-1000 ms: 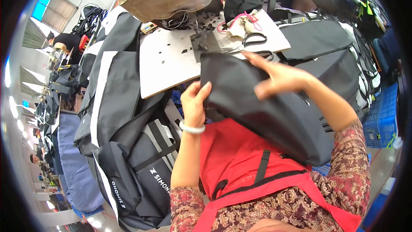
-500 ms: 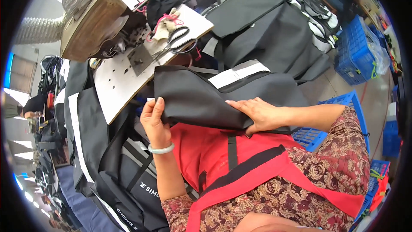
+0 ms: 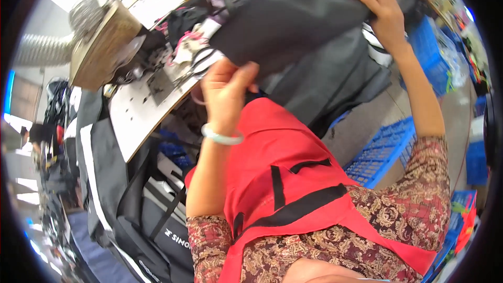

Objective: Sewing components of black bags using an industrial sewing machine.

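Note:
A large black fabric piece (image 3: 309, 15) is raised above my lap, blurred by motion, and slants up to the far right. My left hand (image 3: 226, 91), with a pale bangle at the wrist, is closed at the piece's near-left corner. At the right end my right hand (image 3: 385, 18) grips the edge, fingers on top and thumb hidden. Just beyond my left hand, scissors (image 3: 201, 63) lie on the white worktable (image 3: 131, 126), partly covered. A red apron (image 3: 283, 152) with black strips covers my lap.
A brown machine housing (image 3: 102, 47) with a ribbed hose (image 3: 44, 50) stands at the table's far left. Black bags (image 3: 152, 225) hang at the left. More black fabric (image 3: 335, 73) is piled beyond me. Blue crates (image 3: 380, 149) stand at the right.
The black fabric has been lifted off my lap and swung up and away. My right hand has gone far up and right; my left hand has moved up and slightly right.

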### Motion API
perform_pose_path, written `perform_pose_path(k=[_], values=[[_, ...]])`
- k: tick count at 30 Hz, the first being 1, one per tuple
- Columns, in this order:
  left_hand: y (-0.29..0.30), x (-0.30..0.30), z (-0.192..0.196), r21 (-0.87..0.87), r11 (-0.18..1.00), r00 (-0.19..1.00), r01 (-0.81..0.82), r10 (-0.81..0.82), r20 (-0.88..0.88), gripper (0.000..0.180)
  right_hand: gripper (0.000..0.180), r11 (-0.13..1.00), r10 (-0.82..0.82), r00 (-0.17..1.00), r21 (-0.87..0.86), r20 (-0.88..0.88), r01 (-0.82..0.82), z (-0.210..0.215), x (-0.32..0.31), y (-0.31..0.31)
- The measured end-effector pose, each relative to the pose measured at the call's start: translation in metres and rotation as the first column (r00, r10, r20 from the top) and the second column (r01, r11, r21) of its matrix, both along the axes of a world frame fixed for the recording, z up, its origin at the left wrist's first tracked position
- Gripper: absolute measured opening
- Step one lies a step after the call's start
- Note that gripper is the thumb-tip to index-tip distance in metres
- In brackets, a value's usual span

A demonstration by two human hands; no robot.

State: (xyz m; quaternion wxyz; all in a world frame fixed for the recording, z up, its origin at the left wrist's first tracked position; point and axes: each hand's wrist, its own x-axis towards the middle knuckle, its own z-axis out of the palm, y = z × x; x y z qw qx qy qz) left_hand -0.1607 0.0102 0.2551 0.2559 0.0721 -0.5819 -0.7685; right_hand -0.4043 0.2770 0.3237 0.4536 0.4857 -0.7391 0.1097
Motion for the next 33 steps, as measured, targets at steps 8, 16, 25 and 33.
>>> perform_pose_path(k=[8,16,25,33], values=[[-0.05,0.006,-0.117,-0.643,0.763,0.925,0.065,0.195,0.325,0.024,0.089,0.767,-0.501,0.61,0.642,0.613,-0.016,-0.317,-0.071,0.053],[-0.119,0.003,-0.087,-0.967,0.253,0.807,-0.025,0.576,0.129,0.047,0.018,0.576,-0.5,0.631,0.772,0.593,-0.269,-0.166,-0.058,-0.09],[-0.119,-0.015,-0.113,-0.996,0.048,0.797,0.069,0.598,0.084,0.056,0.05,0.68,0.511,0.565,0.097,0.647,-0.726,-0.148,0.025,-0.393],[-0.133,-0.003,-0.109,-0.974,0.205,0.83,0.092,0.525,0.189,0.055,0.016,0.895,0.329,0.655,-0.002,0.68,-0.446,-0.113,-0.029,-0.476]])
